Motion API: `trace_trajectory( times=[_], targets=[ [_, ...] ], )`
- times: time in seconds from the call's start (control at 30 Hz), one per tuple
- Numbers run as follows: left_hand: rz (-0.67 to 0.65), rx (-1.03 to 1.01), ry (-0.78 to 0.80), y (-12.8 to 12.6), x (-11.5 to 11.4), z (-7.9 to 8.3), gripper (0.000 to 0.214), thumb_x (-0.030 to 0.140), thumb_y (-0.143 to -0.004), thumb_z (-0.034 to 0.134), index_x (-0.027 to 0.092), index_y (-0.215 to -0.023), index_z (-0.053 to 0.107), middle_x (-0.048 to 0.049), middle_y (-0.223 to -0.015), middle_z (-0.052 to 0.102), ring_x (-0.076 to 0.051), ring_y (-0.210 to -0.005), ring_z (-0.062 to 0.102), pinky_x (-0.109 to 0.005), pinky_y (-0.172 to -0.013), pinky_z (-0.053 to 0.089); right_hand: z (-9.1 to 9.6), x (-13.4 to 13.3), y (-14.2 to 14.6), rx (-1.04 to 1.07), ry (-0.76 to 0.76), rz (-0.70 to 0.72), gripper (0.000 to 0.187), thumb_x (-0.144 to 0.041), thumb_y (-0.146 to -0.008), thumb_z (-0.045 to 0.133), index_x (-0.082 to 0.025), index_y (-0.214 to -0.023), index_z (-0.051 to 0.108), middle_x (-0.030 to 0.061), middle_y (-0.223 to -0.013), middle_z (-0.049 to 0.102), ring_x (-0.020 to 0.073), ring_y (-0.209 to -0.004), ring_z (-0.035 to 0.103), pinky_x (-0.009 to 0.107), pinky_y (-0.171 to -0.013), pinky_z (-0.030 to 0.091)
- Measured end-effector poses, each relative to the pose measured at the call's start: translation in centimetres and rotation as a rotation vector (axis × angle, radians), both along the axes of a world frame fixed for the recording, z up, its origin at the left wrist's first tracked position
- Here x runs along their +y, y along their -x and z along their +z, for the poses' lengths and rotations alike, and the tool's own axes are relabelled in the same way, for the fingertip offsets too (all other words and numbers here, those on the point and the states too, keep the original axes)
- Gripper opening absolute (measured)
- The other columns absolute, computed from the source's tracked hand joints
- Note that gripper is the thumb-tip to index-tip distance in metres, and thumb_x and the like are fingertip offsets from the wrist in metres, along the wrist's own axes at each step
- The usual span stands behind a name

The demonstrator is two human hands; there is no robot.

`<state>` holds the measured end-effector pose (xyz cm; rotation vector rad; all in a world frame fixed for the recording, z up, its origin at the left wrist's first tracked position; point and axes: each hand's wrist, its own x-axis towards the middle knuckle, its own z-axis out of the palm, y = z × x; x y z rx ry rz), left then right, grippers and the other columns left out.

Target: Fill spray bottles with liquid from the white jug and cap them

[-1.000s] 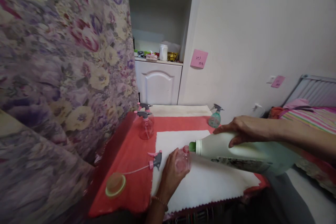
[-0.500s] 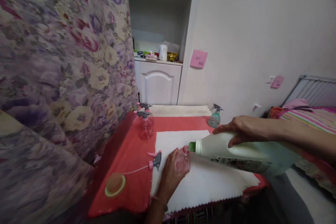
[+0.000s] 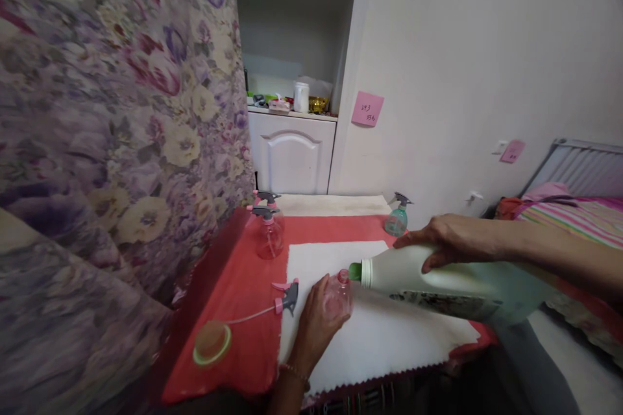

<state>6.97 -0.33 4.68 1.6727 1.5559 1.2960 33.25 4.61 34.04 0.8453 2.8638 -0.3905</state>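
My left hand (image 3: 318, 314) is wrapped round a small clear pink spray bottle (image 3: 341, 298) with its head off, held over a white cloth (image 3: 384, 337). My right hand (image 3: 440, 243) grips the handle of a large pale green jug (image 3: 403, 272), tipped on its side. The jug's green spout (image 3: 356, 271) is right at the bottle's mouth; I cannot make out any stream of liquid. Left of my left hand lies the pink and grey spray head (image 3: 287, 297) with its thin tube. A round cap with a light green rim (image 3: 213, 342) sits near the tube's end.
Two pink spray bottles (image 3: 270, 240) with grey triggers stand at the back left on the red table cover (image 3: 331, 228). A green spray bottle (image 3: 397, 220) stands at the back right. The floral curtain (image 3: 121, 142) borders the left, the cabinet (image 3: 294, 152) the back, a bed (image 3: 584, 207) the right.
Both hands, the bottle and the jug keep practically the same pose. The whole view has shifted very slightly.
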Motion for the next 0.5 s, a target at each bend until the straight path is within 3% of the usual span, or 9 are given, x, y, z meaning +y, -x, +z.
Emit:
trace_trajectory(
  times=[0.23, 0.5],
  targets=[
    [0.000, 0.013, 0.019, -0.1, -0.1, 0.3, 0.075, 0.026, -0.069, 0.065, 0.017, -0.138, 0.038, -0.0147, -0.141, 0.049, -0.027, -0.132, 0.045, -0.043, -0.112, 0.036, -0.2, -0.2, -0.2, -0.045, -0.052, -0.011, 0.051, -0.041, -0.088, 0.061, -0.023, -0.135, 0.056, 0.0050, -0.076, 0.071, 0.0166, -0.059, 0.063, 0.025, -0.056, 0.042],
    [0.021, -0.019, 0.001, -0.1, -0.1, 0.4, 0.073, 0.028, -0.068, 0.068, 0.024, -0.136, 0.042, -0.0112, -0.138, 0.053, -0.028, -0.129, 0.049, -0.040, -0.109, 0.039, -2.8, 0.3, -2.2, 0.089, 0.014, -0.110, 0.051, -0.044, -0.084, 0.064, -0.026, -0.131, 0.060, 0.0021, -0.074, 0.071, 0.0172, -0.058, 0.063, 0.026, -0.054, 0.047]
  ],
)
